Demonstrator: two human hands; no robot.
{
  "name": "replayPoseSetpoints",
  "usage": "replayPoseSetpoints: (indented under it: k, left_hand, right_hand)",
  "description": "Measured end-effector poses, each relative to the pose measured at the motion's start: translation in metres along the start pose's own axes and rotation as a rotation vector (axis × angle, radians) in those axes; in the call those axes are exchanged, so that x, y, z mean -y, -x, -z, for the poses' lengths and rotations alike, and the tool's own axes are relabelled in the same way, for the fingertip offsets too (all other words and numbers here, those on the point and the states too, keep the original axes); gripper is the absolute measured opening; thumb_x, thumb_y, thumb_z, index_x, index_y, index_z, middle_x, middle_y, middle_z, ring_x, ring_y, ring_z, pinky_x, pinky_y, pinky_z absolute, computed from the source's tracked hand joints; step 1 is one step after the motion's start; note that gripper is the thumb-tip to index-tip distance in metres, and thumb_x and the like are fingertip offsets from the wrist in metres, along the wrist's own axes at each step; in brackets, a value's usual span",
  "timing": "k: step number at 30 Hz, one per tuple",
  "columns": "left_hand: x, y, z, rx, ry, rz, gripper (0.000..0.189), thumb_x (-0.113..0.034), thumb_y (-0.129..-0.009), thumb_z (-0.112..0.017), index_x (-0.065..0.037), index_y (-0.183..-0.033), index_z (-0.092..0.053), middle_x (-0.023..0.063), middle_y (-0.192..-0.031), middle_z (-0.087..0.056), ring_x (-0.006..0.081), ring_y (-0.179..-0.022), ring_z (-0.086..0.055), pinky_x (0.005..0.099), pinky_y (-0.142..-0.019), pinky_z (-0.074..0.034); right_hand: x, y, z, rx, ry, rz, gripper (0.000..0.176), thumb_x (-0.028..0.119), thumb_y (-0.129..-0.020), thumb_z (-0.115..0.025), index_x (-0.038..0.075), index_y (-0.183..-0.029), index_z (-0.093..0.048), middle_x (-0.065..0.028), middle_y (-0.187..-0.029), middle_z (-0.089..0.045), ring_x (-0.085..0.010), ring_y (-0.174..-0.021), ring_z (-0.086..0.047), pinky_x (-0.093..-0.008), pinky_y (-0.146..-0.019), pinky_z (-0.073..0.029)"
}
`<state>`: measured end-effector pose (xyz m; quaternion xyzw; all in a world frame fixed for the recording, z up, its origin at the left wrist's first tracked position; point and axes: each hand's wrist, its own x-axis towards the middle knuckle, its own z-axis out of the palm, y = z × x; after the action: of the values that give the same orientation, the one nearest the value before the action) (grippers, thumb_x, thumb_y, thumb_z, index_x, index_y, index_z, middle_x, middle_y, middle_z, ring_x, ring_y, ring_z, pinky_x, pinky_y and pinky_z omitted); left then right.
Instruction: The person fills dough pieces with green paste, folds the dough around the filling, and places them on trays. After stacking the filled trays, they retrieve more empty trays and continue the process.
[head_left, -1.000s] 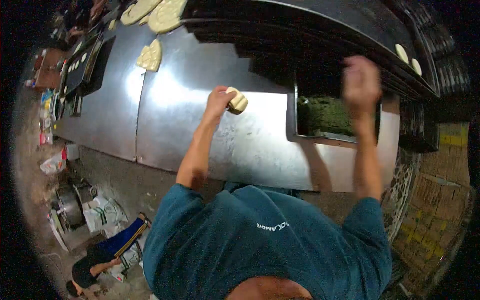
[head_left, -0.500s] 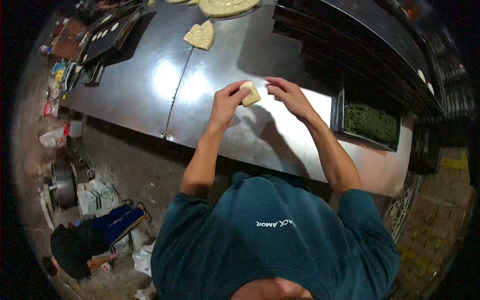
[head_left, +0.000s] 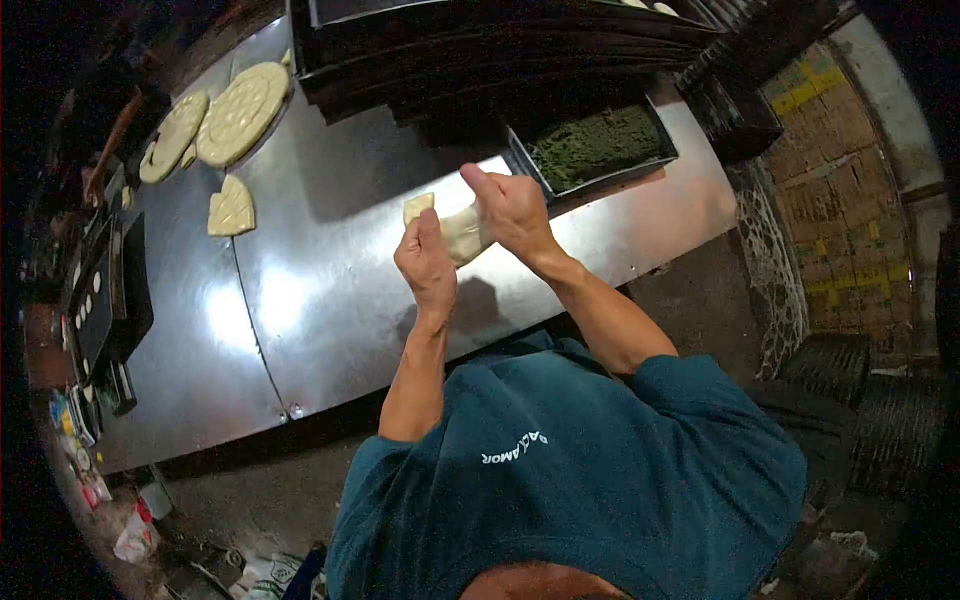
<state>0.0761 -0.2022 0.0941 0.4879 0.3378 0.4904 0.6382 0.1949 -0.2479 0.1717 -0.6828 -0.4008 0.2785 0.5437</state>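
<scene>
A pale piece of dough (head_left: 466,234) is stretched between my two hands above the metal table. My left hand (head_left: 428,262) is closed on its left part, and a squarish flap of dough sticks up past the thumb. My right hand (head_left: 516,213) is closed around the other end, thumb pointing up; its fingers hide how far the dough reaches into the palm. Just beyond the right hand stands a tray of crumbly dark green stuff (head_left: 600,145).
Dark stacked trays (head_left: 400,70) line the far side. A cut wedge of dough (head_left: 232,208) and large round dough slabs (head_left: 243,115) lie to the left on the metal table (head_left: 330,300). Another tray (head_left: 100,305) at far left holds several small pale pieces.
My right hand has come over and gripped the dough, which is now pulled out between both hands. The view has turned to the right, bringing the green-filled tray nearer the middle.
</scene>
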Motion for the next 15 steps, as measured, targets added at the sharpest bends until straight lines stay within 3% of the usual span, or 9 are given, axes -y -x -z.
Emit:
replayPoseSetpoints:
  k: [1, 2, 3, 4, 6, 7, 10, 12, 15]
  left_hand:
    - [0.012, -0.004, 0.002, 0.059, 0.002, 0.112, 0.033, -0.029, -0.098, -0.044, 0.001, -0.091, -0.058, 0.0051, -0.08, -0.061, 0.0125, -0.07, -0.057, 0.0254, -0.061, -0.046]
    - [0.005, -0.002, -0.019, -0.082, 0.372, 0.27, 0.032, -0.027, -0.095, -0.049, 0.003, -0.1, -0.059, 0.008, -0.084, -0.064, 0.0137, -0.072, -0.061, 0.0247, -0.065, -0.049]
    - [0.021, -0.01, -0.007, 0.04, 0.39, 0.381, 0.031, -0.024, -0.094, -0.052, 0.004, -0.103, -0.059, 0.0082, -0.085, -0.064, 0.014, -0.072, -0.061, 0.0253, -0.066, -0.05]
    - [0.038, -0.017, 0.007, 0.16, 0.41, 0.494, 0.03, -0.021, -0.092, -0.054, 0.005, -0.107, -0.059, 0.0084, -0.086, -0.064, 0.0143, -0.073, -0.062, 0.0259, -0.067, -0.05]
    - [0.029, -0.022, 0.003, 0.216, 0.228, 0.509, 0.029, -0.019, -0.091, -0.056, 0.005, -0.107, -0.06, 0.0082, -0.085, -0.065, 0.0143, -0.073, -0.062, 0.0259, -0.067, -0.05]
    - [0.026, -0.024, 0.002, 0.264, 0.048, 0.514, 0.028, -0.017, -0.09, -0.058, 0.005, -0.106, -0.061, 0.0079, -0.085, -0.065, 0.0142, -0.074, -0.062, 0.0259, -0.066, -0.05]
    - [0.029, -0.021, 0.015, 0.194, -0.187, 0.451, 0.027, -0.016, -0.09, -0.057, 0.005, -0.106, -0.063, 0.0079, -0.088, -0.067, 0.0132, -0.077, -0.062, 0.0266, -0.069, -0.05]
    - [0.01, -0.016, 0.019, 0.185, -0.275, 0.461, 0.027, -0.017, -0.09, -0.057, 0.004, -0.104, -0.065, 0.0078, -0.088, -0.066, 0.0127, -0.078, -0.061, 0.0259, -0.068, -0.049]
    - [0.01, -0.007, 0.037, 0.073, -0.55, 0.444, 0.029, -0.015, -0.09, -0.056, 0.005, -0.109, -0.061, 0.0091, -0.091, -0.066, 0.0147, -0.079, -0.062, 0.0276, -0.07, -0.05]
  right_hand:
    - [-0.024, -0.003, 0.006, -0.074, 0.39, 0.378, 0.033, 0.032, -0.087, -0.06, 0.003, -0.072, -0.06, -0.0032, -0.058, -0.055, -0.0152, -0.052, -0.052, -0.033, -0.045, -0.04]
    - [-0.035, -0.006, 0.01, -0.148, 0.78, 0.754, 0.026, 0.029, -0.085, -0.061, 0.005, -0.077, -0.061, -0.0049, -0.061, -0.056, -0.0202, -0.053, -0.056, -0.0353, -0.047, -0.042]
    - [-0.045, -0.002, 0.011, -0.071, 0.837, 0.877, 0.016, 0.022, -0.079, -0.064, 0.007, -0.082, -0.06, -0.0062, -0.067, -0.056, -0.0273, -0.063, -0.059, -0.0406, -0.054, -0.045]
    - [-0.045, 0.009, 0.004, 0.13, 0.644, 0.432, 0.015, 0.018, -0.077, -0.066, 0.006, -0.084, -0.062, -0.0088, -0.076, -0.061, -0.0281, -0.075, -0.062, -0.0415, -0.064, -0.048]
    - [-0.077, 0.018, 0.009, 0.281, 0.682, 0.852, 0.018, 0.016, -0.075, -0.066, 0.006, -0.09, -0.063, -0.0136, -0.086, -0.063, -0.0317, -0.086, -0.061, -0.0408, -0.073, -0.05]
    - [-0.068, 0.013, 0.021, 0.386, 0.467, 0.394, 0.019, 0.015, -0.076, -0.065, 0.01, -0.094, -0.065, -0.0157, -0.092, -0.064, -0.0325, -0.092, -0.061, -0.0398, -0.08, -0.05]
    - [-0.112, -0.076, 0.077, 0.018, 0.953, 0.061, 0.014, 0.014, -0.081, -0.058, 0.002, -0.086, -0.062, -0.0205, -0.085, -0.063, -0.0348, -0.074, -0.062, -0.0443, -0.07, -0.051]
    - [-0.148, -0.125, 0.109, -0.215, 1.087, 0.272, 0.013, 0.01, -0.083, -0.056, -0.002, -0.078, -0.06, -0.022, -0.084, -0.06, -0.0368, -0.082, -0.059, -0.0463, -0.068, -0.05]
    - [-0.182, -0.152, 0.113, -0.146, 1.14, 0.211, 0.011, 0.006, -0.08, -0.056, -0.002, -0.076, -0.062, -0.0212, -0.085, -0.06, -0.0367, -0.086, -0.057, -0.044, -0.074, -0.05]
